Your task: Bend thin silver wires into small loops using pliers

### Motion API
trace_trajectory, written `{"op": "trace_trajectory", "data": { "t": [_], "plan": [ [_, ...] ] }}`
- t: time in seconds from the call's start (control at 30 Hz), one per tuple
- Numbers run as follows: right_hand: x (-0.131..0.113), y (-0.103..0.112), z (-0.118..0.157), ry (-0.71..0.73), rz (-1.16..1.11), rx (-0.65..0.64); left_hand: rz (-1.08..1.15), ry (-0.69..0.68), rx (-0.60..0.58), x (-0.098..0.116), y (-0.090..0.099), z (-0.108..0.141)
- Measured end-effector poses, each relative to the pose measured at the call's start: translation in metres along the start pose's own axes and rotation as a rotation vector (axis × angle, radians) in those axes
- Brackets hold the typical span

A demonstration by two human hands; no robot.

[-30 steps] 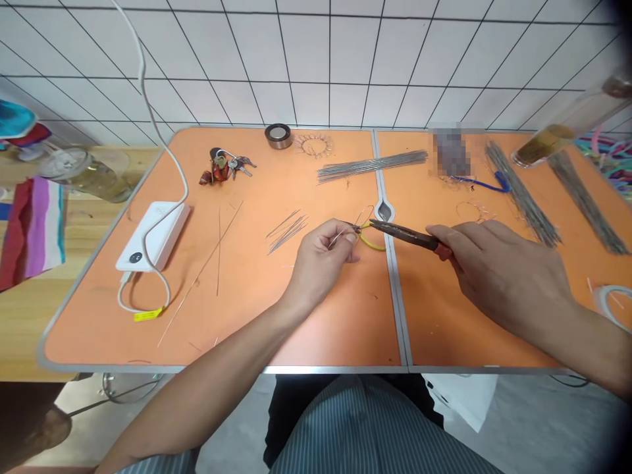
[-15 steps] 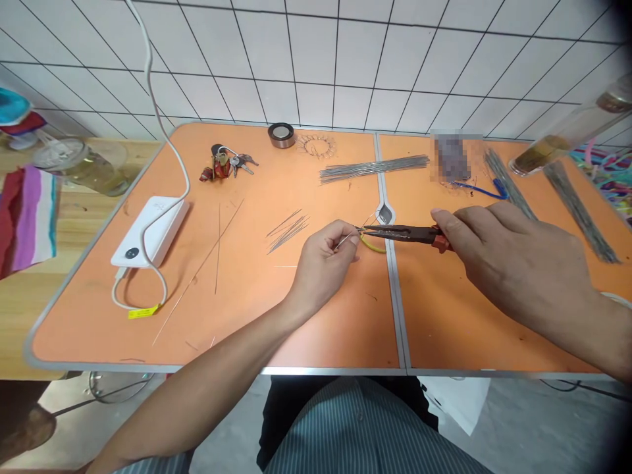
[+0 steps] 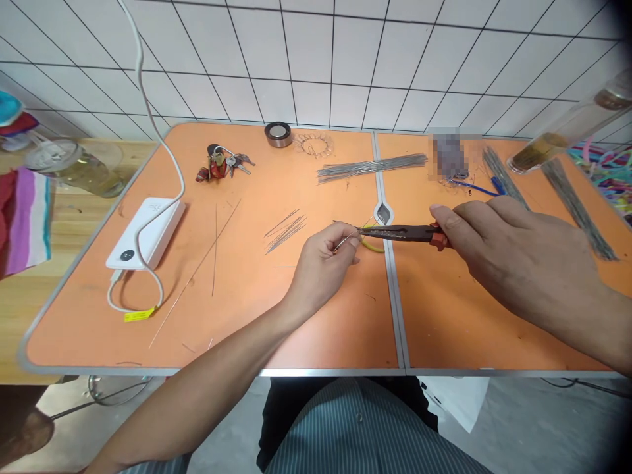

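My left hand (image 3: pixel 326 260) pinches a thin wire (image 3: pixel 344 243) above the middle of the orange table. My right hand (image 3: pixel 513 257) is wrapped round the red handles of dark long-nose pliers (image 3: pixel 402 233). The jaws point left, and their tips meet the wire at my left fingertips. A yellow loop (image 3: pixel 372 246) lies under the jaws, beside the table's seam. Left of my left hand are several short wires (image 3: pixel 288 232). A bundle of long wires (image 3: pixel 372 168) lies across the seam farther back.
A white power bank (image 3: pixel 145 234) with a cable, keys (image 3: pixel 224 163), a tape roll (image 3: pixel 278 134) and a wire ring (image 3: pixel 314 145) lie on the orange table (image 3: pixel 89 342). More wire bundles (image 3: pixel 580 210) and a glass bottle (image 3: pixel 563 135) are at the right. Another person's hand (image 3: pixel 29 431) shows lower left.
Both hands keep nearly the same place, with the pliers still at the wire. A dark wire end now shows above my left fingers. The view has shifted slightly.
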State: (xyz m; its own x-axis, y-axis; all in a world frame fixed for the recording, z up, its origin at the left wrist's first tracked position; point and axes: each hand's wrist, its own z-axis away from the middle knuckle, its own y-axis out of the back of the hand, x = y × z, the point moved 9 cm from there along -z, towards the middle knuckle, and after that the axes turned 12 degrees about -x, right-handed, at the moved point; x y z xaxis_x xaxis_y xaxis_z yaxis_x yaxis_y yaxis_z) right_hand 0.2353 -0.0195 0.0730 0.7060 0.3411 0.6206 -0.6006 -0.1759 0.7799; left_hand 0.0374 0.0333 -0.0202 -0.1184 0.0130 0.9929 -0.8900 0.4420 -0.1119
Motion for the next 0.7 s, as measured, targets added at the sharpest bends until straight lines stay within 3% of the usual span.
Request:
{"op": "trace_trajectory", "data": {
  "t": [0.37,0.7],
  "plan": [
    [0.0035,0.0038,0.0005,0.02,0.002,0.017,0.017,0.012,-0.022,-0.0033,-0.0006,0.0003],
    [0.009,-0.0055,-0.0018,-0.009,-0.123,-0.055,0.055,0.027,0.005,-0.001,-0.0002,0.001]
  ]
}}
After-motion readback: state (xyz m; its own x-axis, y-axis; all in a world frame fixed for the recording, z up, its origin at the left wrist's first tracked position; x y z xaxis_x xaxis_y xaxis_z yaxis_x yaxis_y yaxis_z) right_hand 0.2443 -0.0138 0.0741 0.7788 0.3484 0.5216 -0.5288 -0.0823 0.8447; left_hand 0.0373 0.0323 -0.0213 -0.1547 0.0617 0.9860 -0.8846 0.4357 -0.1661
